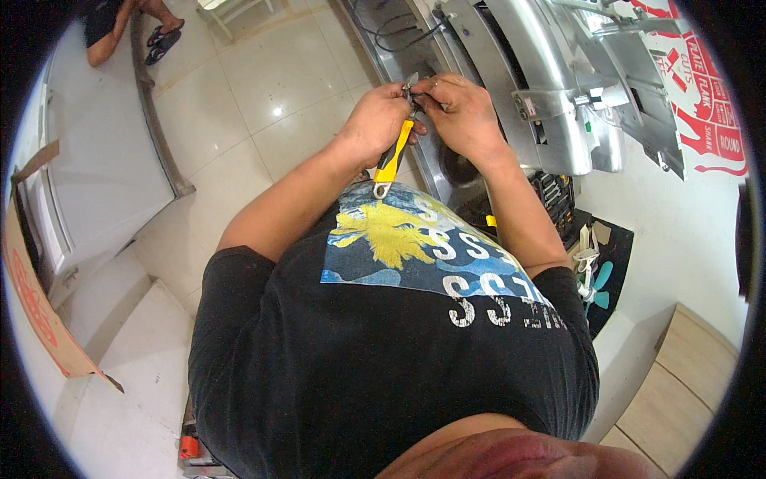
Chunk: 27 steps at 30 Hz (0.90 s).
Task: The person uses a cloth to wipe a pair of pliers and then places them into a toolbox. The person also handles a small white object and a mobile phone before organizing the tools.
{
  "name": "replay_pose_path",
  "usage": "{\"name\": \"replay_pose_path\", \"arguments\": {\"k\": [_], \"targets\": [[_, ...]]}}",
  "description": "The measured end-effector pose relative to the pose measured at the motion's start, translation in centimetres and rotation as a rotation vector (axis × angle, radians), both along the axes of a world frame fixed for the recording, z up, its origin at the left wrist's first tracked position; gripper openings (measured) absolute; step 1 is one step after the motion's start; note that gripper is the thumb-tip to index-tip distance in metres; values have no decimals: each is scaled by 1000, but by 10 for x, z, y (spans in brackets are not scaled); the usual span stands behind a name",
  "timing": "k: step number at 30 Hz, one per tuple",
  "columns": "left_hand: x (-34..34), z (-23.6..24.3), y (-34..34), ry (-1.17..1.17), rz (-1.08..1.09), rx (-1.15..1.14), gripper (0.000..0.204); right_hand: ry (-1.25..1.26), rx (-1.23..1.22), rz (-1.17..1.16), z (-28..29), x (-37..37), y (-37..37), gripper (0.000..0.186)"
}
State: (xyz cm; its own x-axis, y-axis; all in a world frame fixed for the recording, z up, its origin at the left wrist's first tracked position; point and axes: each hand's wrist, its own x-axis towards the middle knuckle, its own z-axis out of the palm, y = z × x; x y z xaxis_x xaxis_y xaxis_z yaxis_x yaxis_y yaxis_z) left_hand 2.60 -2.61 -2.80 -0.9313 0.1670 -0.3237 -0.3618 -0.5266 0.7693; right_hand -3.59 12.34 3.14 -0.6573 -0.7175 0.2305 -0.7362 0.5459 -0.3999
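Note:
My left hand (377, 120) is wrapped round an adjustable wrench (388, 160) with a yellow and black handle. The ringed handle end points down toward my shirt, and the silver head sticks up past my fingers. Close beside it, my right hand (463, 112) is closed, with thumb and fingertips pinched at the wrench head. A small dark part seems to be between those fingertips, but it is too small and covered to name. Both hands are held in front of my chest, over the edge of a metal bench (431, 148).
A large silver machine (550, 64) stands to the right, with a black cable (399, 32) on the bench left of it. A tool case (552, 195) lies near my right elbow. At left are a white cabinet (112, 136) and, farther off, another person's legs (159, 14) and a white stool (231, 12).

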Motion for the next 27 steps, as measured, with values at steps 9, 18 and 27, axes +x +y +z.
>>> {"name": "replay_pose_path", "arguments": {"k": [9,18,27], "targets": [[6,6,-1,30,-35,-115,33,28,51,-16,0,5,-1,21],[-5,24,-8,29,26,46,32,-599,-504,-420,15,-7,16,29],[-3,31,-8,-10,-41,-16,31,-589,-343,-230,27,-12,22,30]]}}
